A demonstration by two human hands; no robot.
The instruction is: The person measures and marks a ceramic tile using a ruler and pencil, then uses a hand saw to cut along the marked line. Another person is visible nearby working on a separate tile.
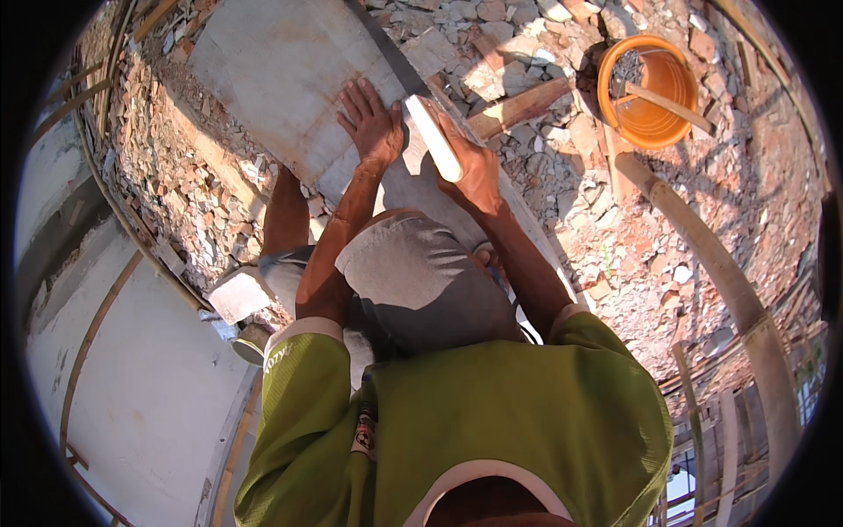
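Observation:
A hand saw is in my right hand (474,171), whose fingers are wrapped round its pale handle (432,140). Its dark blade (384,44) runs up and away to the left along the right edge of a pale flat board (272,66). Whether the teeth are in the board cannot be made out. My left hand (373,123) lies flat on the board with fingers spread, left of the saw handle. A bent leg in grey shorts (421,272) is over the near part of the board.
Broken brick and rubble (597,224) cover the ground. An orange bucket (680,79) at the far right holds nails-like grey bits and a wooden-handled tool (672,105). Beside the board lies a wooden beam (518,107). A bamboo pole (711,255) curves along the right; a pale wall (132,342) stands left.

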